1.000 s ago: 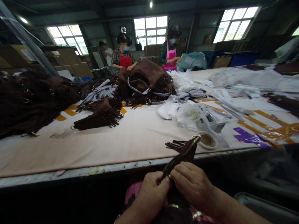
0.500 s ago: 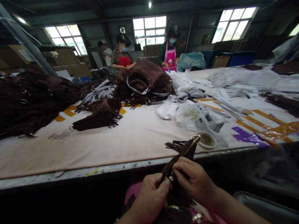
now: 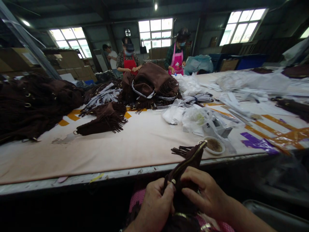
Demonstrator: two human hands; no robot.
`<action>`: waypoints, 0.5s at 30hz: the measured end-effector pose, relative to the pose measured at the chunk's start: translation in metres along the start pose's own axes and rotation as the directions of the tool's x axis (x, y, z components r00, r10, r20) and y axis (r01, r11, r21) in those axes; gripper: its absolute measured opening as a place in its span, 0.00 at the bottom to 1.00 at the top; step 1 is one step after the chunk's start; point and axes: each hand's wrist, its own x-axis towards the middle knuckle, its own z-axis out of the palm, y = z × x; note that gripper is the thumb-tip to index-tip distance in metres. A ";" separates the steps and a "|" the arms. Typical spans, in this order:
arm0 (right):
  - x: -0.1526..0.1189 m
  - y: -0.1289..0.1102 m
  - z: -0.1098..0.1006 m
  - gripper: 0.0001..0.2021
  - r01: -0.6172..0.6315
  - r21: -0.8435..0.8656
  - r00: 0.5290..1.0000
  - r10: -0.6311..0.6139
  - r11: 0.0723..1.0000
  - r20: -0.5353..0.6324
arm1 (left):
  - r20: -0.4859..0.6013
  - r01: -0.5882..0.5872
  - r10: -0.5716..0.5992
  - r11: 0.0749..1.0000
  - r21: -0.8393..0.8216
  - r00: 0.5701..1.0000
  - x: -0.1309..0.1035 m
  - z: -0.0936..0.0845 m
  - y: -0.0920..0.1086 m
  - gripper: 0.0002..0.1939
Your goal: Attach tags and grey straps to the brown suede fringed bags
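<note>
A dark brown fringed bag [image 3: 184, 166] with a gold zipper lies over my lap, its far end leaning on the table edge beside a small white bowl [image 3: 214, 145]. My left hand [image 3: 156, 199] grips the bag near the zipper, thumb on top by a gold metal piece [image 3: 173, 181]. On the right of the zipper, my right hand [image 3: 205, 193] is against the bag, thumb and forefinger apart. The lower part of the bag is partly hidden by my hands.
Brown bags are piled on the table [image 3: 96, 158] at left [image 3: 36, 103], and a large brown bag [image 3: 152, 77] stands mid-table. One fringed bag [image 3: 101, 120] lies nearer. Clear plastic bags [image 3: 193, 117] lie to the right. Two co-workers stand across the table.
My right hand's thumb and forefinger have parted from their pinch at the zipper and moved slightly down. My left hand keeps its grip on the bag.
</note>
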 end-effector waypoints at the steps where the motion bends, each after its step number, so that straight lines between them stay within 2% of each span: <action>1: 0.000 0.002 0.001 0.10 0.047 -0.055 0.998 -0.049 0.997 -0.032 | 0.000 0.001 -0.001 1.000 0.000 1.000 0.000 0.000 0.000 0.21; 3: -0.001 0.004 0.005 0.16 0.150 -0.179 0.983 -0.165 0.972 -0.074 | 0.004 -0.006 0.006 1.000 0.006 1.000 0.000 -0.001 0.001 0.21; 5: -0.001 0.004 0.011 0.19 0.223 -0.274 0.966 -0.249 0.935 -0.064 | 0.009 -0.019 0.019 1.000 0.004 1.000 0.001 -0.001 0.001 0.22; 9: 0.003 0.000 0.018 0.18 0.259 -0.369 0.957 -0.288 0.892 -0.024 | 0.007 -0.041 0.041 0.999 -0.013 0.999 0.000 0.000 0.002 0.19; 11: 0.006 -0.001 0.018 0.16 0.254 -0.346 0.958 -0.284 0.903 -0.037 | 0.004 -0.051 0.051 0.999 -0.002 0.999 0.000 0.001 0.002 0.17; 15: 0.011 0.000 0.015 0.11 0.219 -0.169 0.972 -0.230 0.961 -0.049 | 0.032 -0.070 0.069 0.997 0.020 0.997 -0.002 0.001 0.001 0.14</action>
